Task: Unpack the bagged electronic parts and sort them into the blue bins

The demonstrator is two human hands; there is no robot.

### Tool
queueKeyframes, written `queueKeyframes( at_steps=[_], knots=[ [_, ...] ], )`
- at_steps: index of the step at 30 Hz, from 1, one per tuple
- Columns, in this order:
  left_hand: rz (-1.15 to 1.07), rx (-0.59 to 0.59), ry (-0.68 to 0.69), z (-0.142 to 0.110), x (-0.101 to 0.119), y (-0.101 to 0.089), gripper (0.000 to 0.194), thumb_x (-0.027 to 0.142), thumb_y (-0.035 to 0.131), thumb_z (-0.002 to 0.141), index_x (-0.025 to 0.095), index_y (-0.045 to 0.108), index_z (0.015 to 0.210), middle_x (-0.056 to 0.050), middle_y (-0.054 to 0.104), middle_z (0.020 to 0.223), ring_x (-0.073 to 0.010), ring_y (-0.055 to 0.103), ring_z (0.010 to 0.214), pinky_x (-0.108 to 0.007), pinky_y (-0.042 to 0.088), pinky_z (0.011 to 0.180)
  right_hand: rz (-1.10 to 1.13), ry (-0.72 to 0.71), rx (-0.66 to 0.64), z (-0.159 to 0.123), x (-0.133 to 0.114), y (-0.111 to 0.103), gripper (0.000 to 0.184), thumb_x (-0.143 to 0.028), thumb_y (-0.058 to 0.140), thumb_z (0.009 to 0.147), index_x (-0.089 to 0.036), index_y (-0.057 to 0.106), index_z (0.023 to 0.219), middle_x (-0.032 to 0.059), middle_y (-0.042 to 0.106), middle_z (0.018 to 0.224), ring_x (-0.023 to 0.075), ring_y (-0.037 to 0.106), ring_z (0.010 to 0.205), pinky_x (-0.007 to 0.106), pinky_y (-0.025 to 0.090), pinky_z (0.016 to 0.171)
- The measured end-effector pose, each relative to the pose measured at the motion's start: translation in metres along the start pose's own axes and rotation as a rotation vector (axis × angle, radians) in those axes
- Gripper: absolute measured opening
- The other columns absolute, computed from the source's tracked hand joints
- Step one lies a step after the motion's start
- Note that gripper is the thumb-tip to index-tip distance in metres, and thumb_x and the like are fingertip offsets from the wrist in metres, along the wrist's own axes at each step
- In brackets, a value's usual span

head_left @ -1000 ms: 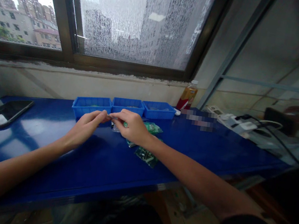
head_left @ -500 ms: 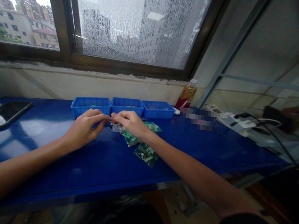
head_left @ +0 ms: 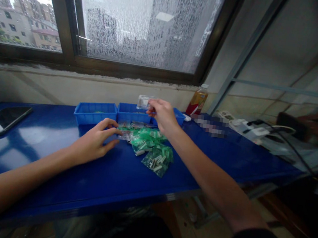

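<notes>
A small clear plastic bag [head_left: 144, 102] is pinched in my right hand [head_left: 162, 114], raised above the middle blue bin [head_left: 131, 116]. What the bag contains is too small to make out. My left hand [head_left: 96, 141] is just over the table with its fingers apart, its fingertips at the left edge of a pile of small bags. Green-tinted bags [head_left: 147, 136] with pale and metallic pieces make up most of that pile. One such bag [head_left: 157, 160] lies closest to the table's front, and a clear bag [head_left: 125, 135] lies by my left fingertips.
A left blue bin [head_left: 96, 114] and a right blue bin [head_left: 179, 116], partly behind my right hand, flank the middle one. A bottle [head_left: 197, 100] stands behind on the right. A phone [head_left: 0, 122] lies at left; chargers and cables [head_left: 256, 130] are at far right.
My hands were together over the pile. My right hand has moved up and right with the clear bag, while my left hand's fingers have spread and it has stayed near the pile.
</notes>
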State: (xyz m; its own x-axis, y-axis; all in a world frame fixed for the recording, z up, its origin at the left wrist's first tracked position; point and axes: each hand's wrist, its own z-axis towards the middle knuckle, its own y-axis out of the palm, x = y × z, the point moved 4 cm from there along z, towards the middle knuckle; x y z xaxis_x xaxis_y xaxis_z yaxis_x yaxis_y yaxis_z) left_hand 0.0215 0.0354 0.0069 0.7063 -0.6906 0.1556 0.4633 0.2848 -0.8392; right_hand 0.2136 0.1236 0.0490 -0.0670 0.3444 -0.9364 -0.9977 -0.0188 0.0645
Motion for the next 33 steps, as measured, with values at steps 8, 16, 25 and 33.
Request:
queueKeyframes(
  at_steps=[8, 16, 25, 33],
  knots=[
    [-0.046, -0.242, -0.020, -0.003, -0.006, 0.017, 0.034, 0.032, 0.044, 0.087, 0.020, 0.059, 0.116, -0.010, 0.047, 0.133, -0.0263, 0.047, 0.119, -0.046, 0.035, 0.104, -0.559, -0.061, 0.451, 0.050, 0.019, -0.088, 0.022, -0.033, 0.053, 0.077, -0.013, 0.060, 0.078, 0.0048, 0.058, 0.067, 0.0155, 0.057, 0.062, 0.028, 0.042, 0.059],
    [-0.047, -0.301, -0.024, -0.003, 0.000, 0.015, 0.036, 0.031, 0.044, 0.088, 0.019, 0.056, 0.119, -0.008, 0.055, 0.127, -0.0229, 0.052, 0.116, -0.038, 0.040, 0.100, -1.008, -0.446, -0.255, -0.006, 0.021, 0.013, 0.031, -0.038, 0.047, 0.084, -0.015, 0.067, 0.088, 0.0061, 0.066, 0.077, 0.0161, 0.057, 0.070, 0.027, 0.040, 0.066],
    [-0.012, -0.283, 0.016, -0.003, 0.002, 0.012, 0.034, 0.030, 0.045, 0.088, 0.023, 0.062, 0.116, -0.009, 0.058, 0.102, -0.0207, 0.055, 0.094, -0.035, 0.045, 0.089, -1.016, -0.476, -0.525, -0.043, 0.029, 0.048, 0.034, -0.016, 0.054, 0.076, -0.013, 0.058, 0.110, 0.0046, 0.065, 0.076, 0.0164, 0.055, 0.074, 0.028, 0.040, 0.071],
    [-0.069, -0.190, -0.036, -0.001, 0.002, 0.010, 0.038, 0.036, 0.044, 0.087, 0.015, 0.061, 0.115, -0.012, 0.056, 0.108, -0.0237, 0.051, 0.102, -0.040, 0.040, 0.095, -0.751, -0.661, -0.373, -0.048, 0.011, 0.050, 0.015, -0.007, 0.051, 0.076, -0.012, 0.061, 0.087, 0.0031, 0.057, 0.076, 0.0123, 0.051, 0.071, 0.026, 0.040, 0.068]
  ],
)
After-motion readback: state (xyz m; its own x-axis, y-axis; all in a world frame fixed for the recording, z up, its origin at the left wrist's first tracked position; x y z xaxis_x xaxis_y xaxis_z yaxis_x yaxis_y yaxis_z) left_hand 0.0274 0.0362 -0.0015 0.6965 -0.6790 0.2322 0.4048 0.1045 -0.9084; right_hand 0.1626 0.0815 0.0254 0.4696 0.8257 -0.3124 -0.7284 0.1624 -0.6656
